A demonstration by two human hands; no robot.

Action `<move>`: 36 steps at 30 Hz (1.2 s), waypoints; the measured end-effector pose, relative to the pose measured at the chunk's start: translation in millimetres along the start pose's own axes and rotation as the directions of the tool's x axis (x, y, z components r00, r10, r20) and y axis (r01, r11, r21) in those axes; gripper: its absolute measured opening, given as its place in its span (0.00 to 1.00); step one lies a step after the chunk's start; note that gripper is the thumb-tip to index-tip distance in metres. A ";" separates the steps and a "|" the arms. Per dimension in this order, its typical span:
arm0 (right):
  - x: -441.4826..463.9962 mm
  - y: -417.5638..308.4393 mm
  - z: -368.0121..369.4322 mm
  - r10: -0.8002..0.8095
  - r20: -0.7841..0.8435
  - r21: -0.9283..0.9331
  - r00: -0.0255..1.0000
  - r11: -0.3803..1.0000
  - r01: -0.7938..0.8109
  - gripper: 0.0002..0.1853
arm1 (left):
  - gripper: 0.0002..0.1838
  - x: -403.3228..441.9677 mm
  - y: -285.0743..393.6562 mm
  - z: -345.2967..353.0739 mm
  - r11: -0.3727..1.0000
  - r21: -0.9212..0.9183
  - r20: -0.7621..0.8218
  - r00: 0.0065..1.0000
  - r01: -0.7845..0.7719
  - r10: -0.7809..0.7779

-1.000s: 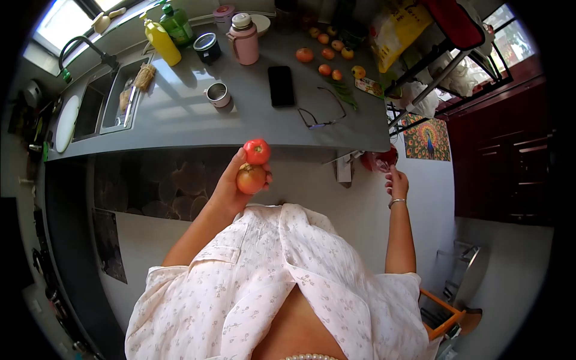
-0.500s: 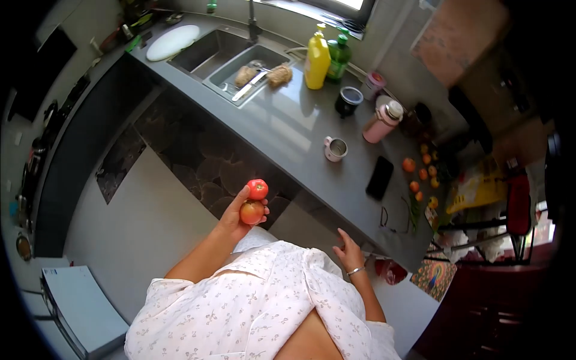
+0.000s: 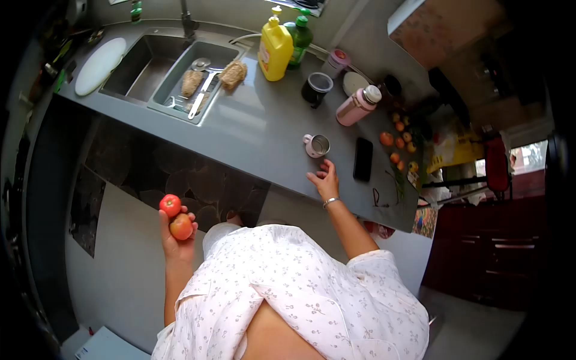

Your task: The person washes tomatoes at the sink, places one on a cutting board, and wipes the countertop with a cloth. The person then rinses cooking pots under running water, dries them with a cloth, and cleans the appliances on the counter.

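Reaching in past the front edge, the right hand (image 3: 327,180) is now extending over the smooth grey surface (image 3: 258,141), while the left hand (image 3: 178,246) is swinging farther out to the person's left. Curled fingers of the left hand are gripping two round, glossy tomatoes: a bright red tomato (image 3: 170,205) is sitting just above an orange tomato (image 3: 181,227), both out in front of the surface's front edge. The right hand is opening loosely, fingers spread and slightly bent, just beside a small metal-lined mug (image 3: 310,147); whether they are touching, I cannot tell. Flat and black, a phone (image 3: 362,159) is lying toward the right end, and thin-framed glasses (image 3: 376,197) are resting near the front right corner. Toward the back edge, a pink cylindrical flask (image 3: 355,109) is standing. Rough and fibrous, a tan scrubber (image 3: 233,74) is lying at the right rim of the sink (image 3: 143,68).
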State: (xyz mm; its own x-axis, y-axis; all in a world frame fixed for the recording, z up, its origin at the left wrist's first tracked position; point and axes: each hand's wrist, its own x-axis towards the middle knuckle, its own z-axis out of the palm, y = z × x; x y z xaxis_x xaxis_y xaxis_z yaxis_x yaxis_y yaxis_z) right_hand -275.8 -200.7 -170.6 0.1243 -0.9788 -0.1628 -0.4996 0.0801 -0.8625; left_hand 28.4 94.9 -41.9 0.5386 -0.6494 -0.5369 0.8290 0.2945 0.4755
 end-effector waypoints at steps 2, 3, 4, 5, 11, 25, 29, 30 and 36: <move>15.9 -1.5 8.4 -0.087 -0.134 -0.077 0.987 0.994 0.077 0.49 | 0.27 9.6 13.6 0.1 1.000 0.022 -0.044 0.999 0.012 -0.011; 22.0 -4.0 11.6 -0.138 -0.179 -0.109 0.974 0.987 0.120 0.52 | 0.27 15.3 18.9 -2.1 1.000 0.030 -0.062 0.998 -0.005 0.007; 28.0 -6.9 15.4 -0.115 -0.198 -0.110 0.974 0.989 0.095 0.52 | 0.28 21.9 23.4 -2.7 0.999 0.038 -0.082 0.996 -0.030 0.033; 32.8 -9.9 18.9 -0.139 -0.229 -0.120 0.963 0.986 0.114 0.52 | 0.28 28.6 26.0 -3.0 0.998 0.054 -0.082 0.997 -0.011 0.016; 41.7 -28.1 24.4 -0.177 -0.244 -0.214 0.954 0.969 0.125 0.52 | 0.28 54.8 14.3 25.9 0.991 0.132 -0.058 0.998 0.032 -0.025; 50.3 -97.3 -10.2 -0.419 -0.099 -0.089 0.903 0.907 0.411 0.39 | 0.26 107.6 -27.6 112.7 0.975 0.211 0.060 0.994 0.074 -0.089; 43.9 -178.1 -36.8 -0.522 -0.005 0.053 0.853 0.851 0.522 0.39 | 0.25 120.7 -31.3 116.2 0.980 0.162 0.063 0.990 0.111 -0.123; 41.2 -196.2 -43.8 -0.566 0.042 0.045 0.824 0.825 0.564 0.40 | 0.25 125.1 -32.7 115.0 0.983 0.146 0.066 0.990 0.111 -0.122; 31.6 -286.0 -65.6 -0.780 0.127 0.150 0.612 0.625 0.766 0.44 | 0.26 138.5 -27.2 124.5 0.984 0.153 0.056 0.993 0.094 -0.104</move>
State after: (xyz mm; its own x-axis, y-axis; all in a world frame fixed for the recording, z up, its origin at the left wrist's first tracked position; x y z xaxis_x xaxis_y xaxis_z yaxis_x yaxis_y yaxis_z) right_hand -185.3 -266.9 102.4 0.5750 -0.6377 0.5125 -0.0883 -0.6711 -0.7361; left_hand 61.8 -90.3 -42.4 0.4401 -0.7149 -0.5434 0.8433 0.1210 0.5237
